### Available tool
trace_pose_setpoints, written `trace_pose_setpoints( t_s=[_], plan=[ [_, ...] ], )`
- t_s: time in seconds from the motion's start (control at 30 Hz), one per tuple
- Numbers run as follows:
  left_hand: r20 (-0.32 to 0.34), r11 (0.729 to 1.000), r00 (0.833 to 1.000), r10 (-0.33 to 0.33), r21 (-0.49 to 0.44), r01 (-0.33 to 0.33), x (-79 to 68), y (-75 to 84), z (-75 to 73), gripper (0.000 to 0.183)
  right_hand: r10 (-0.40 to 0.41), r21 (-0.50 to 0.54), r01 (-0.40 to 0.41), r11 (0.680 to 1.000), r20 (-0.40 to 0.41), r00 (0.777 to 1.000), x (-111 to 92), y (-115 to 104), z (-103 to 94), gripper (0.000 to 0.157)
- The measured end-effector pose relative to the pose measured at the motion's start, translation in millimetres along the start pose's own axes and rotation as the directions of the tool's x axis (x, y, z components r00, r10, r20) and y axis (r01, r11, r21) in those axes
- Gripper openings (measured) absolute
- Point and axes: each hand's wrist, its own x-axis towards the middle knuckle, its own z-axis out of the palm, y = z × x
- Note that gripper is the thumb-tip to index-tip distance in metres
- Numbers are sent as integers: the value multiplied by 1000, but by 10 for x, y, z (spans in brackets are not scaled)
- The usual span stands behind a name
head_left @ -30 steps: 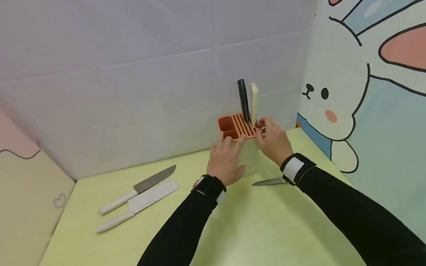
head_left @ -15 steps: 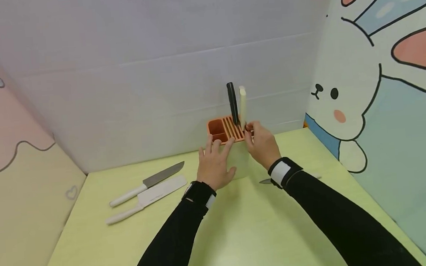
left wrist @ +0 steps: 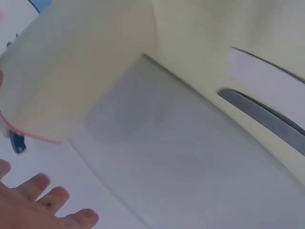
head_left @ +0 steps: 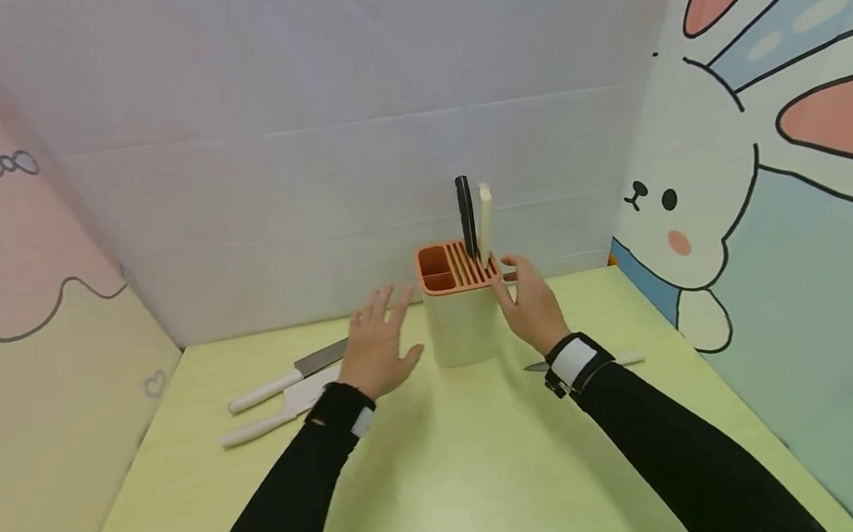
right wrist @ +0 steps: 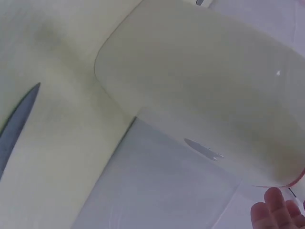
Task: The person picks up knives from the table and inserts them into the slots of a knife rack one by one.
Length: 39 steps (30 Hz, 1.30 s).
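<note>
In the head view a pale green knife holder point(head_left: 464, 330) with an orange slotted top stands at the back of the table. A black-handled knife point(head_left: 466, 213) and a white-handled knife point(head_left: 485, 221) stand upright in its slots. My right hand point(head_left: 535, 312) is at the holder's right rim, its thumb near the top edge and its fingers apart. A small dark item between them is too unclear to name. My left hand point(head_left: 380, 349) hovers left of the holder, fingers spread, touching nothing I can see. It partly covers a cleaver point(head_left: 305, 395) and a white-handled kitchen knife point(head_left: 271, 391).
A small knife point(head_left: 629, 358) lies on the pale green table point(head_left: 443, 482) under my right wrist. In the right wrist view its blade point(right wrist: 16, 129) shows on the left. White cloth hangs behind; a printed rabbit panel point(head_left: 700, 211) stands at the right.
My left hand has left the holder's front rim and moved left, toward the two lying knives. My right thumb and fingers have spread apart and sit slightly lower at the rim.
</note>
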Motion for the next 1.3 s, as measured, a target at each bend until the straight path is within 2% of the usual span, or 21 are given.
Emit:
trace_pose_setpoints(
  t_s=[0.1, 0.17, 0.23, 0.33, 0.4, 0.47, 0.57, 0.63, 0.8, 0.9, 0.97, 1.07, 1.13, 1.2, 1.3],
  plan=[
    [-35, 999, 998, -46, -12, 45, -418, -485, -188, 75, 24, 65, -26, 998, 31, 999, -231, 64, -103, 47],
    [-16, 995, 995, -100, 9, 100, -740, -804, -281, 68, 50, 121, -55, 991, 51, 997, -384, 141, -204, 47],
    [32, 986, 985, -167, 34, 166, -1072, -1072, -353, 63, 84, 176, -95, 980, 72, 994, -535, 247, -324, 47],
    [111, 967, 961, -254, 39, 251, -1529, -1336, -409, 61, 152, 216, -172, 961, 109, 982, -756, 453, -520, 47],
    [149, 961, 949, -276, 29, 275, -1744, -1433, -402, 61, 197, 191, -222, 956, 141, 970, -902, 591, -642, 47],
    [180, 958, 941, -286, 25, 286, -1894, -1505, -381, 62, 233, 157, -264, 952, 192, 953, -1037, 693, -704, 45],
    [211, 958, 935, -285, 43, 282, -1992, -1585, -325, 64, 240, 121, -282, 952, 280, 930, -1215, 742, -700, 39],
    [219, 958, 932, -288, 50, 284, -2002, -1624, -266, 66, 212, 124, -267, 956, 339, 917, -1316, 719, -653, 34],
    [231, 947, 919, -321, 77, 311, -1959, -1666, -87, 65, 83, 107, -146, 983, 449, 890, -1467, 567, -483, 25],
    [253, 937, 902, -351, 96, 337, -1950, -1677, -3, 63, 21, 46, -50, 998, 495, 869, -1515, 496, -363, 26],
    [260, 933, 896, -359, 99, 345, -1953, -1684, 32, 61, -25, -6, 32, 999, 522, 853, -1540, 471, -293, 29],
    [257, 937, 901, -351, 96, 337, -1964, -1694, 49, 57, -83, -81, 158, 984, 579, 811, -1564, 456, -203, 39],
    [251, 941, 908, -337, 88, 325, -1971, -1707, 46, 54, -95, -112, 208, 972, 620, 779, -1576, 455, -157, 48],
    [238, 950, 920, -311, 76, 302, -1968, -1719, 35, 51, -81, -133, 222, 966, 658, 749, -1585, 460, -125, 56],
    [220, 964, 939, -265, 74, 254, -1968, -1738, 33, 43, -41, -168, 220, 961, 697, 715, -1612, 477, -96, 69]
  ],
)
